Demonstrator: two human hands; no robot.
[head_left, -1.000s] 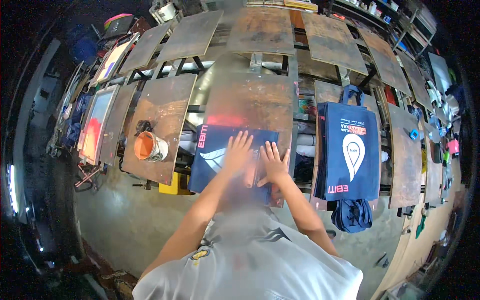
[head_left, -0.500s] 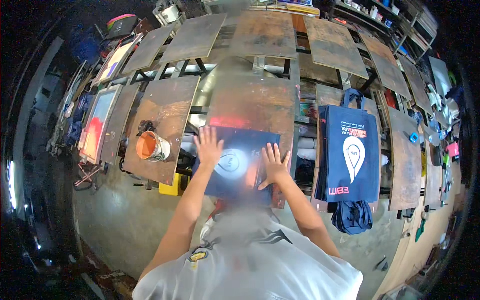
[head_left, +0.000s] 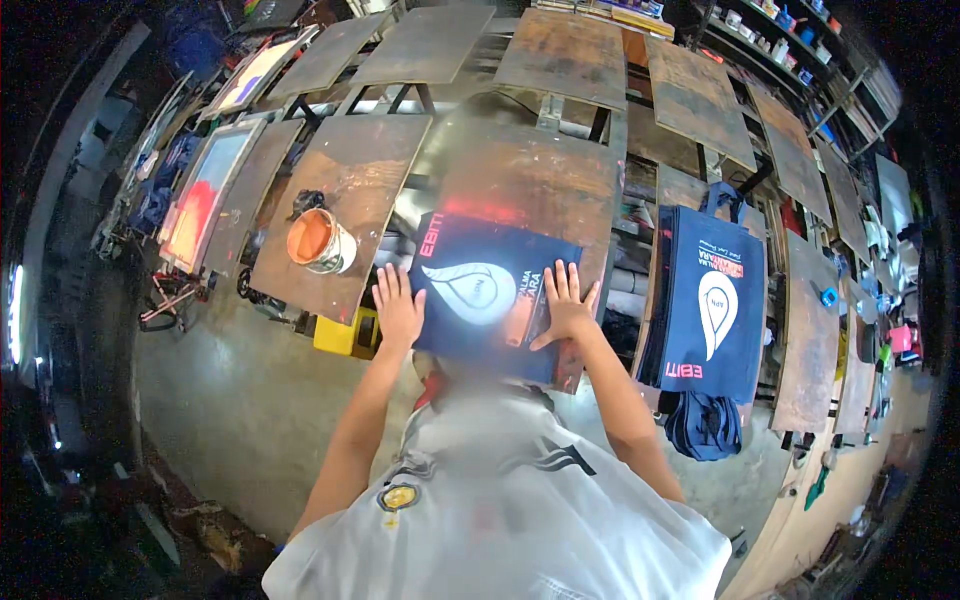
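Note:
A navy blue tote bag (head_left: 440, 285) with a white drop-shaped print and reddish lettering lies flat on a worn wooden board (head_left: 560, 180) in front of me. Beside its left edge, my left hand (head_left: 400, 307) is open, fingers stretched forward. My right hand (head_left: 567, 307) rests palm down over the bag's right part, its fingers spread and thumb pointing inward. Neither hand grips anything. A blurred patch partly hides the bag's middle and near edge.
On the right-hand board lies a stack of similar navy bags (head_left: 685, 325), handles hanging over the near edge (head_left: 704, 425). A paint-stained bucket (head_left: 340, 248) stands on the left board. Framed screens (head_left: 210, 195) lean farther left. More boards (head_left: 560, 55) and a shelf (head_left: 770, 45) are behind.
My left hand has slid left off the print to the bag's left edge, uncovering more of the print and lettering. My right hand stays on the right part. The view has shifted somewhat.

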